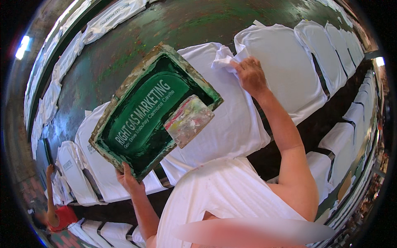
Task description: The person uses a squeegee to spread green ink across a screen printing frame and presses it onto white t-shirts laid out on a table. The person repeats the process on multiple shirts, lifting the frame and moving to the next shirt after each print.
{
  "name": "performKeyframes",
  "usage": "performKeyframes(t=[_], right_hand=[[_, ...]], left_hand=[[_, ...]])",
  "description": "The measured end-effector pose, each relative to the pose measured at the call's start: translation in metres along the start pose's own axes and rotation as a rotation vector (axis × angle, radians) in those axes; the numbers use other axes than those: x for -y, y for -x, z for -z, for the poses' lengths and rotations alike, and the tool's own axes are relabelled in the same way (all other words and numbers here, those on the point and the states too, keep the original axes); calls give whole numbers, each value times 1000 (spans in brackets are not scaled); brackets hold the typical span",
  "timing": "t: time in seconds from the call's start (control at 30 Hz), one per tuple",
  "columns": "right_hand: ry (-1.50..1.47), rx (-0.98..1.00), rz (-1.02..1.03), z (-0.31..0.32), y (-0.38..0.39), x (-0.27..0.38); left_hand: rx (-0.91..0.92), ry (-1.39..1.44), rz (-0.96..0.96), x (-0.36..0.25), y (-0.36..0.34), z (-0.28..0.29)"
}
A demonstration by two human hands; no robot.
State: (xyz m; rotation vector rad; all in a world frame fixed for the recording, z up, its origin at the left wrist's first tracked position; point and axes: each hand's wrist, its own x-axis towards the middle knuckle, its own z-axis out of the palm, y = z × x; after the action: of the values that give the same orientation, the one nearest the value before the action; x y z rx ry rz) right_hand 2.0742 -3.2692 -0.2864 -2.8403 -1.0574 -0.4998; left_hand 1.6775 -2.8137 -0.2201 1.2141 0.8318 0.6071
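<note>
My left hand (pixel 131 180) grips the near lower edge of a screen printing frame (pixel 144 89), which is tilted up over the table. Its mesh is green with pale lettering, and dark green ink lines the inside of its crusted rim. A paint-smeared, roughly square block, perhaps a squeegee (pixel 189 121), lies against the frame's right side. Under and beside the frame a white T-shirt (pixel 223 120) is spread out. My right hand (pixel 250 76) pinches a bunched fold of white cloth at that shirt's far edge, close to a neighbouring white T-shirt (pixel 277 62).
The long table (pixel 186 22) is dark and stained with green paint. More white shirts (pixel 320 51) lie in a row to the right; printed ones (pixel 69 167) lie left. Another row hangs along the right side. At lower left a co-worker in red (pixel 62 217) reaches toward the table.
</note>
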Motion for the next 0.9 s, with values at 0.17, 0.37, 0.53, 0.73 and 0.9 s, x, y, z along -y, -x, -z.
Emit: performKeyframes(t=[0.17, 0.37, 0.53, 0.73, 0.9], right_hand=[[-150, -256, -768, -9, 20, -51], [-613, -365, -645, 20, 76, -11], [-1621, 117, -530, 46, 112, 73], [-1429, 23, -840, 33, 109, 87], [-1186, -53, -807, 16, 85, 76]], left_hand=[[-63, -41, 86, -12, 6, -9], [14, -49, 106, 17, 13, -2], [125, -136, 201, 45, 18, -26], [204, -225, 169, 52, 0, -74], [168, -308, -2, 61, -25, -105]])
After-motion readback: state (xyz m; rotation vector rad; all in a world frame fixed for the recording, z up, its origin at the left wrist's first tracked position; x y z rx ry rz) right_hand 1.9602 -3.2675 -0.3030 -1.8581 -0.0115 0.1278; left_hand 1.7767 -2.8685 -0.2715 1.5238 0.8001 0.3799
